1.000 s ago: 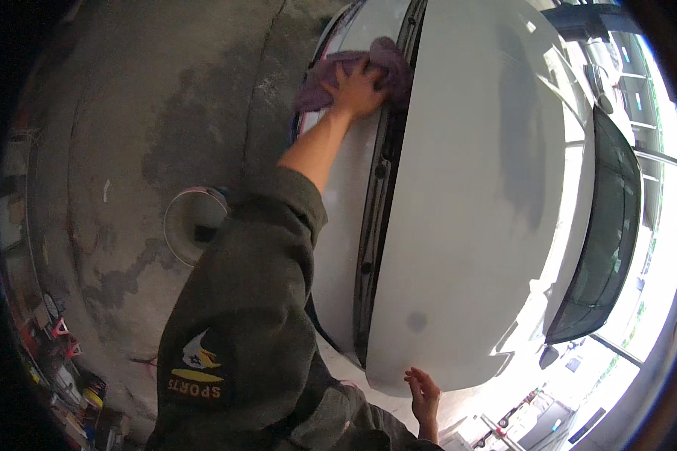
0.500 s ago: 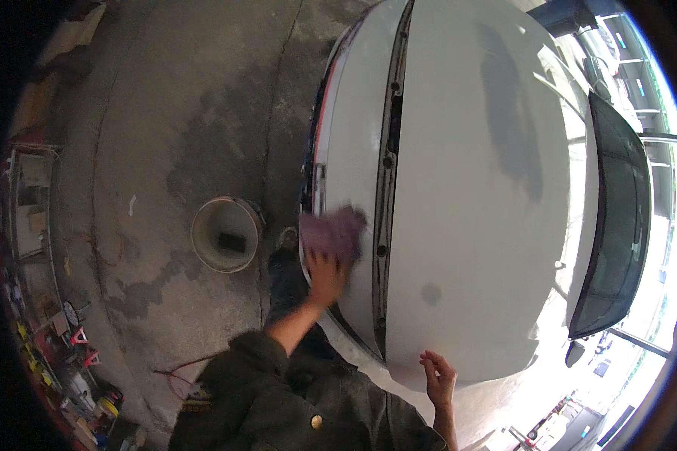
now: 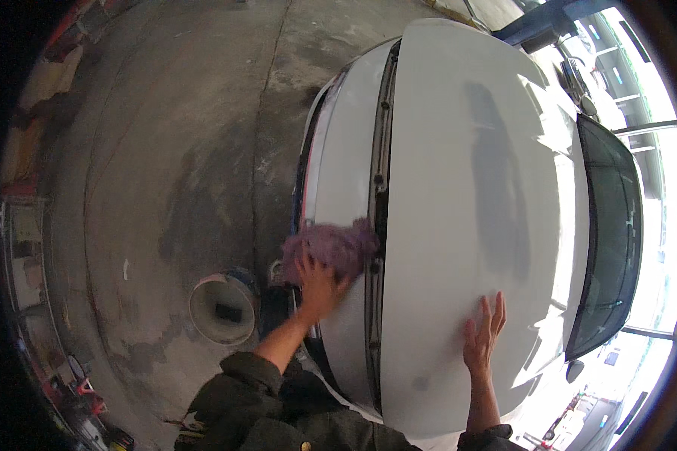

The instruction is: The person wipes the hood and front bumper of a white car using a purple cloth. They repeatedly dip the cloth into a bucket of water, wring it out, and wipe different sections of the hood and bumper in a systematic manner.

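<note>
A white car (image 3: 459, 150) fills the right half of the view, its hood towards me. My left hand (image 3: 317, 284) presses a crumpled purple cloth (image 3: 334, 246) flat against the car's white front panel, just left of the dark gap along the hood's edge. My right hand (image 3: 483, 334) lies flat with fingers spread on the white hood, nearer to me, holding nothing. Both arms wear dark olive sleeves.
A round bucket (image 3: 223, 308) with a dark object inside stands on the stained concrete floor (image 3: 165, 165), left of my left arm. Tools and clutter line the lower left rim. The dark windscreen (image 3: 605, 233) lies at the right.
My left hand has dragged the purple cloth along the front panel from the far end towards me. My right hand has slid further up onto the hood. The view has shifted back.
</note>
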Action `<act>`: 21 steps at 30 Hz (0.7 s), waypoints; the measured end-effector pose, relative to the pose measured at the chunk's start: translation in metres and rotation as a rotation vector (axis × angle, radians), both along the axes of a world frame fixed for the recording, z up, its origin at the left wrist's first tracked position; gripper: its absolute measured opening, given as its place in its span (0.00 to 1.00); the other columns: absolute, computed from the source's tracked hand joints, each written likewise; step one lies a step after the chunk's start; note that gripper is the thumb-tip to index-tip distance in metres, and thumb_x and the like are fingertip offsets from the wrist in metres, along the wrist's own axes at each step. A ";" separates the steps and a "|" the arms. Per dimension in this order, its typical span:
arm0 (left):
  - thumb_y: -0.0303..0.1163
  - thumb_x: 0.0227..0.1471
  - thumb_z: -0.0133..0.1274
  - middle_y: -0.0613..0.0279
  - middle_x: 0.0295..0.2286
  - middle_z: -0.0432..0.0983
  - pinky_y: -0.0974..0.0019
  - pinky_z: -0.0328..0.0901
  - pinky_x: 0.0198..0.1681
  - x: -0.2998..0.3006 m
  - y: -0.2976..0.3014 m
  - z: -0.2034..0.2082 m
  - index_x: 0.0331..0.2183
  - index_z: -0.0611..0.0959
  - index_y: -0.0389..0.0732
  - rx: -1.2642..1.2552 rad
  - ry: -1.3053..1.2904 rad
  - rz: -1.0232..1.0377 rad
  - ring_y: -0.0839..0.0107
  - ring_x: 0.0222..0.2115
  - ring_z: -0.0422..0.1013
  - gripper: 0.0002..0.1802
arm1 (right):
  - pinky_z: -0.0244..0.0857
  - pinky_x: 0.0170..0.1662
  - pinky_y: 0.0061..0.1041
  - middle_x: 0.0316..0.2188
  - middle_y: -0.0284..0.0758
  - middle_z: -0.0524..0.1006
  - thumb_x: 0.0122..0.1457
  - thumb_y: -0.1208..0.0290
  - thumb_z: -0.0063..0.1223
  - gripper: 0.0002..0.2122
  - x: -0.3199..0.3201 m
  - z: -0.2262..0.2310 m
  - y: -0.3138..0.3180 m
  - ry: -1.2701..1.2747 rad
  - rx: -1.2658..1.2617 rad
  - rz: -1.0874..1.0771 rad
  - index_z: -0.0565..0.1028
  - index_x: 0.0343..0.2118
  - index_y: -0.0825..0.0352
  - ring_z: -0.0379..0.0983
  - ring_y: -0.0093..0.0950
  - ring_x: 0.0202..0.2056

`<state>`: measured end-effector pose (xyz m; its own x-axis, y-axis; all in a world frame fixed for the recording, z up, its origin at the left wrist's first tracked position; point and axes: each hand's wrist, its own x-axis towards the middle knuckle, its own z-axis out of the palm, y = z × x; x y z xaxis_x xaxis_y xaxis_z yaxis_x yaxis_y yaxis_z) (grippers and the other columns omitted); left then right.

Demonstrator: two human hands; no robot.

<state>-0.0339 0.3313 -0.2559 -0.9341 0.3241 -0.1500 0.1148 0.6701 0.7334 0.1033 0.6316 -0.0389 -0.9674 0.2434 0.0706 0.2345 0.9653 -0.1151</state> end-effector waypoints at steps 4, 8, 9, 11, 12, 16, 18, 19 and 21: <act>0.51 0.52 0.58 0.39 0.60 0.55 0.30 0.39 0.64 -0.184 0.011 -0.029 0.52 0.77 0.38 0.022 0.126 -0.020 0.31 0.64 0.39 0.33 | 0.33 0.69 0.54 0.68 0.50 0.50 0.66 0.60 0.39 0.27 -0.054 -0.007 0.015 -0.073 0.133 0.005 0.57 0.66 0.65 0.42 0.49 0.69; 0.55 0.53 0.54 0.40 0.59 0.60 0.36 0.45 0.64 -0.354 0.038 -0.044 0.53 0.77 0.41 0.148 0.200 -0.019 0.34 0.63 0.47 0.33 | 0.32 0.68 0.57 0.68 0.52 0.48 0.68 0.56 0.32 0.29 -0.065 -0.007 0.016 -0.061 0.170 0.046 0.53 0.67 0.66 0.42 0.52 0.69; 0.54 0.54 0.54 0.40 0.57 0.63 0.37 0.46 0.64 -0.385 0.048 -0.043 0.52 0.77 0.40 0.097 0.216 -0.012 0.36 0.61 0.50 0.32 | 0.32 0.67 0.58 0.68 0.53 0.49 0.67 0.56 0.32 0.29 -0.064 -0.006 0.016 -0.115 0.176 0.020 0.53 0.67 0.66 0.42 0.53 0.68; 0.54 0.56 0.52 0.39 0.53 0.67 0.40 0.49 0.63 -0.440 0.072 -0.037 0.49 0.78 0.38 -0.019 0.228 0.002 0.38 0.57 0.58 0.31 | 0.33 0.66 0.60 0.68 0.55 0.49 0.67 0.55 0.32 0.29 -0.060 -0.005 0.019 -0.127 0.177 0.024 0.53 0.67 0.66 0.43 0.56 0.68; 0.55 0.56 0.52 0.39 0.52 0.68 0.40 0.50 0.62 -0.464 0.085 -0.033 0.48 0.78 0.38 -0.020 0.265 0.020 0.38 0.56 0.59 0.31 | 0.34 0.66 0.61 0.67 0.56 0.49 0.67 0.54 0.32 0.30 -0.058 -0.005 0.021 -0.130 0.161 0.019 0.53 0.67 0.66 0.43 0.57 0.67; 0.59 0.56 0.50 0.40 0.50 0.70 0.41 0.56 0.59 -0.537 0.137 -0.013 0.46 0.79 0.37 -0.027 0.306 0.031 0.39 0.55 0.61 0.33 | 0.35 0.65 0.64 0.66 0.59 0.50 0.65 0.51 0.32 0.31 -0.051 -0.007 0.030 -0.119 0.108 -0.004 0.54 0.67 0.66 0.45 0.59 0.66; 0.61 0.55 0.50 0.44 0.56 0.67 0.41 0.57 0.59 -0.589 0.161 -0.006 0.55 0.76 0.47 -0.064 0.120 -0.080 0.41 0.59 0.59 0.35 | 0.36 0.65 0.64 0.66 0.59 0.51 0.64 0.50 0.32 0.31 -0.049 -0.009 0.032 -0.090 0.097 -0.021 0.56 0.66 0.64 0.46 0.58 0.66; 0.59 0.55 0.51 0.44 0.55 0.67 0.42 0.59 0.58 -0.610 0.175 -0.006 0.55 0.76 0.48 -0.046 0.123 -0.084 0.40 0.58 0.60 0.33 | 0.36 0.64 0.65 0.65 0.59 0.52 0.63 0.52 0.35 0.31 -0.049 -0.009 0.033 -0.107 0.113 -0.005 0.57 0.66 0.66 0.46 0.59 0.66; 0.55 0.55 0.52 0.44 0.55 0.68 0.43 0.62 0.57 -0.652 0.204 -0.014 0.56 0.75 0.49 0.004 0.129 -0.097 0.40 0.56 0.64 0.32 | 0.38 0.63 0.69 0.65 0.59 0.53 0.62 0.54 0.41 0.31 -0.049 -0.011 0.033 -0.124 0.139 0.020 0.59 0.65 0.68 0.46 0.60 0.65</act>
